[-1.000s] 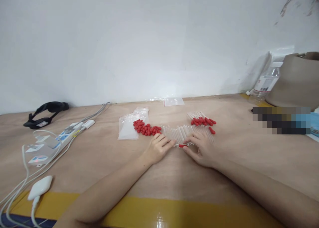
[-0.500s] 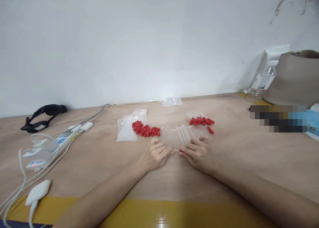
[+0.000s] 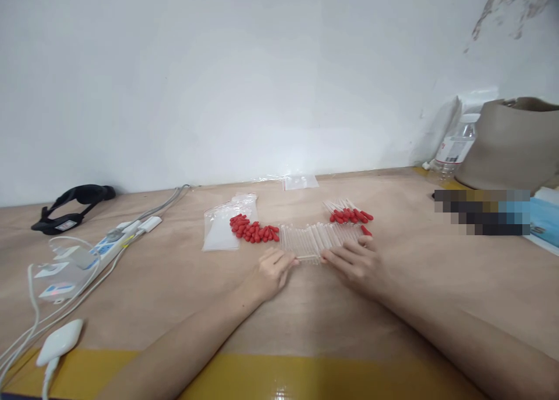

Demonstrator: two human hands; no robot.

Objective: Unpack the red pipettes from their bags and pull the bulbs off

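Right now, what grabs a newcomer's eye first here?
The red rubber bulbs piled mid-table, beside a row of clear glass tubes. The left hand and right hand meet at that row's near edge. Assembled droppers lie behind; a power strip sits far left.

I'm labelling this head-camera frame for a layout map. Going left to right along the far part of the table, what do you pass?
Black strap → power strip → clear bags → loose red bulbs → row of clear tubes → plastic bottle → brown bag.
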